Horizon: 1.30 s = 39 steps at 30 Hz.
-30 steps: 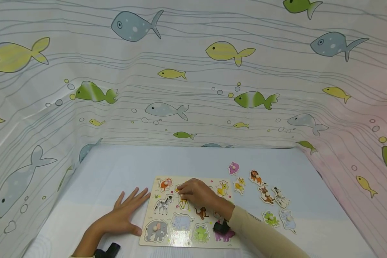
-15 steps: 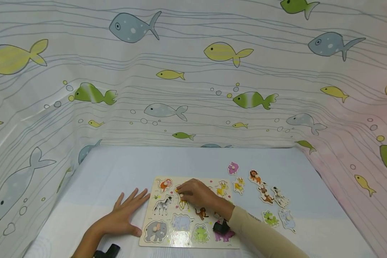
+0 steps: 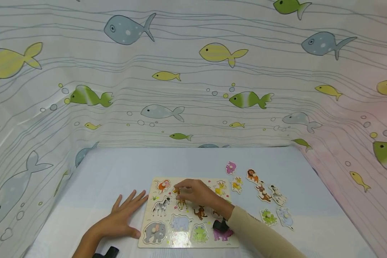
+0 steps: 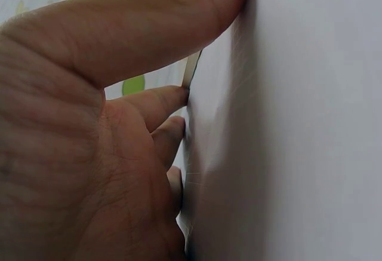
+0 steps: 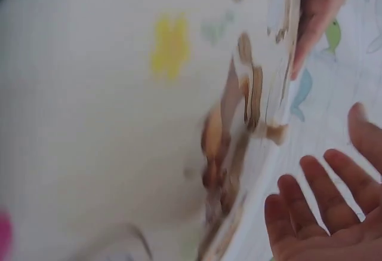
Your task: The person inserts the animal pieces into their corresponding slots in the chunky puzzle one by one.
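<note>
A wooden animal puzzle board (image 3: 162, 244) lies on the table. My left hand (image 3: 122, 218) rests on the table with fingers spread, its thumb at the board's left edge; the left wrist view shows this hand (image 4: 119, 129) from the palm side. Over the upper middle of the board is my right hand (image 3: 196, 193), its thumb and index finger apart beside the giraffe piece (image 3: 181, 204). In the right wrist view the fingers of this hand (image 5: 328, 213) are loosely extended, clear of a small knob (image 5: 276, 133). A monkey piece (image 3: 163, 186) and an elephant piece (image 3: 154, 232) sit in the board.
Right of the board lie several loose knobbed pieces: a pink one (image 3: 231, 167), a goat-like one (image 3: 237, 184), a lion (image 3: 253, 175), a kangaroo (image 3: 263, 193), a zebra (image 3: 278, 195), a frog (image 3: 269, 217) and a blue-grey animal (image 3: 285, 217). A fish-patterned curtain (image 3: 187, 89) stands behind the table.
My right thumb and index finger have parted at the giraffe piece, and more of the giraffe shows. My left hand stays by the board. The head view has shifted slightly.
</note>
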Each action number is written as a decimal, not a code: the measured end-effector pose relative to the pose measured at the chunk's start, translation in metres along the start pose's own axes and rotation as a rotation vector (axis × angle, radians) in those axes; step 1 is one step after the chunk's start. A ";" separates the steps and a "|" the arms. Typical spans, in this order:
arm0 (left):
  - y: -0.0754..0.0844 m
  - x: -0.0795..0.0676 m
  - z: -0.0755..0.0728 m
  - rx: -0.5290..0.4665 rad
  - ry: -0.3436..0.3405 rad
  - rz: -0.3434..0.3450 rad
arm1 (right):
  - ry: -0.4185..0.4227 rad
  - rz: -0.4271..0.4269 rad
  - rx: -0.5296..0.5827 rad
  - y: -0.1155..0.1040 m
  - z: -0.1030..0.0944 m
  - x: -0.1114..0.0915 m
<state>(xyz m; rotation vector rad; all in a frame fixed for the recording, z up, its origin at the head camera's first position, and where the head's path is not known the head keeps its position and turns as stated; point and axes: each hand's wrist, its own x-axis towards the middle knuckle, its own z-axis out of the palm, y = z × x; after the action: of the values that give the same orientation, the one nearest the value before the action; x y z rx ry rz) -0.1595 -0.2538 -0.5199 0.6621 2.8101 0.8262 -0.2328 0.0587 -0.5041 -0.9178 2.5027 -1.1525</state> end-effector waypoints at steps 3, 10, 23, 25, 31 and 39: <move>-0.001 -0.001 0.000 0.008 0.006 0.011 | 0.006 0.016 0.001 -0.008 -0.007 -0.003; -0.003 0.000 -0.001 0.012 0.009 0.003 | 0.036 0.009 0.016 -0.023 -0.038 -0.017; -0.001 -0.002 -0.004 0.007 0.009 -0.014 | 0.195 0.042 -0.061 -0.003 -0.097 -0.057; -0.001 -0.002 -0.003 0.009 0.011 -0.012 | 0.215 0.072 -0.059 0.001 -0.105 -0.064; -0.003 -0.002 -0.001 0.015 0.024 0.008 | 0.283 0.149 -0.060 0.015 -0.127 -0.084; -0.004 -0.002 0.003 0.017 0.054 0.058 | 0.344 0.234 -0.123 0.041 -0.150 -0.116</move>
<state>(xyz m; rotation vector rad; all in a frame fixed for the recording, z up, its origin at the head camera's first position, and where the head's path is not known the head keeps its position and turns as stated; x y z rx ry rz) -0.1579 -0.2563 -0.5250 0.7384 2.8617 0.8435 -0.2287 0.2419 -0.4411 -0.4634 2.8857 -1.1731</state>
